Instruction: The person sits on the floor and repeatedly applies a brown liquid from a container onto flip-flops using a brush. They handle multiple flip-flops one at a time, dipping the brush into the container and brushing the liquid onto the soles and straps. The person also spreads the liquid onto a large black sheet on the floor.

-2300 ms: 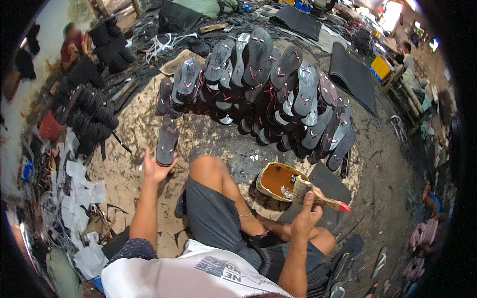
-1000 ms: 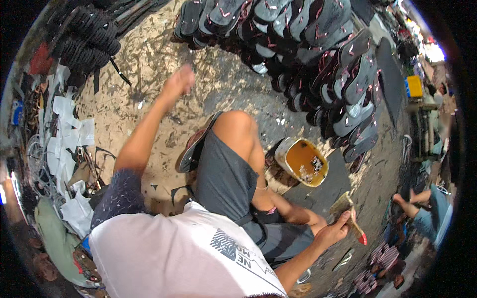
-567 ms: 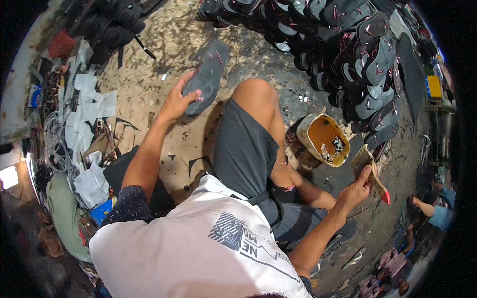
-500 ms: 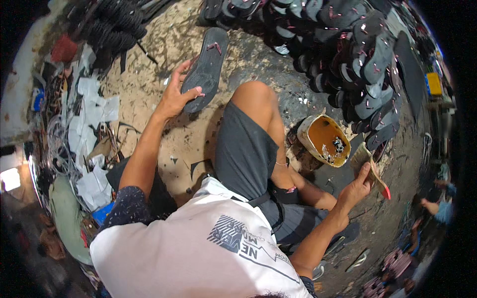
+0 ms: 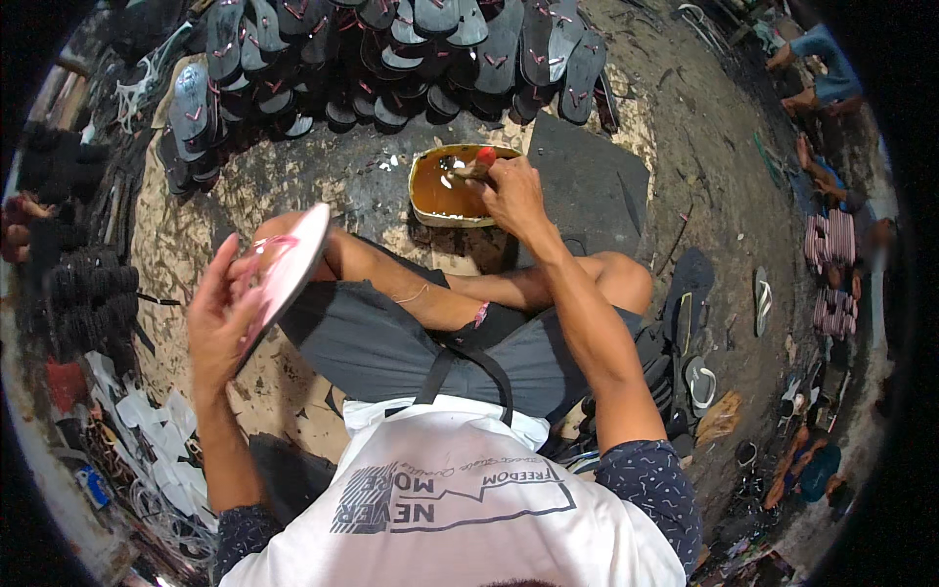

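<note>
My left hand (image 5: 220, 323) grips a flip-flop (image 5: 301, 262) with pink straps and a pale footbed, tilted on edge above my bent left leg. Its straps lie partly behind my fingers, and the hand is slightly blurred. In front of my crossed legs stands an oblong tub (image 5: 455, 221) with a cream rim, holding amber liquid with white flecks. My right hand (image 5: 516, 196) is closed around a brush (image 5: 471, 170) with a red handle tip, over the tub's right side. The bristle end points down toward the liquid; whether it touches cannot be made out.
Piled black flip-flop soles (image 5: 391, 59) with pink strap ends border the far side. A dark flat sheet (image 5: 597, 186) lies right of the tub. White scraps (image 5: 147, 430) lie at left, a white-strapped sandal (image 5: 763, 301) at right. Other people's limbs (image 5: 822, 78) show at the far right.
My view has swung right. The flip-flop in my left hand has turned from its black underside to its pale, strapped side. My right hand has brought the brush from beside the tub to over it.
</note>
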`<state>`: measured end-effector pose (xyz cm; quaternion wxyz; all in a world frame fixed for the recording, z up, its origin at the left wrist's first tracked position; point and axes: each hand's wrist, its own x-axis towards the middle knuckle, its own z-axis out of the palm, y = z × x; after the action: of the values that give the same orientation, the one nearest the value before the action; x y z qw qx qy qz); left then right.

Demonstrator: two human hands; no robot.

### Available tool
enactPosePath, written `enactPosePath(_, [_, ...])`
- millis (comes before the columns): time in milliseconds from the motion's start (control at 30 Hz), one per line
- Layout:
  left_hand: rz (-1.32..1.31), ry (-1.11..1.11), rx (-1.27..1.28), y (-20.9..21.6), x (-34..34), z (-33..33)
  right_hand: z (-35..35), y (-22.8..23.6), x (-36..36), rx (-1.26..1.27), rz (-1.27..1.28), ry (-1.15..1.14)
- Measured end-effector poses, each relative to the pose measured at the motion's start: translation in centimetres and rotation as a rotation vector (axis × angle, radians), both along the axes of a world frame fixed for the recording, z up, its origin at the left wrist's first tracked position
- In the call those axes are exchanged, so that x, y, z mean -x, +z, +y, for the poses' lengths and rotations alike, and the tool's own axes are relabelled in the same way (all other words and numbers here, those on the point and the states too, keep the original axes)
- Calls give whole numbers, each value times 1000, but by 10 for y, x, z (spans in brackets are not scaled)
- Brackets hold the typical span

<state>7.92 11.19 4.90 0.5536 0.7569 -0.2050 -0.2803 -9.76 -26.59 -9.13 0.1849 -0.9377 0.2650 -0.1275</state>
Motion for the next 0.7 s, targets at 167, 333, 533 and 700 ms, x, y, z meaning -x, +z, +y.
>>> enactPosePath(167, [-967,41,-328,-51,19,11,-13,39,15,-462,-757,69])
enactPosePath(333, [-1019,-265,-234,-61,39,19,-56,44,104,76,50,-81])
enactPosePath(533, [-261,-148,13,-32,8,-3,-82,108,116,-676,-940,-447])
enactPosePath(700, [583,-37,597,-37,17,-96,-28,130,37,-1003,-1425,-274])
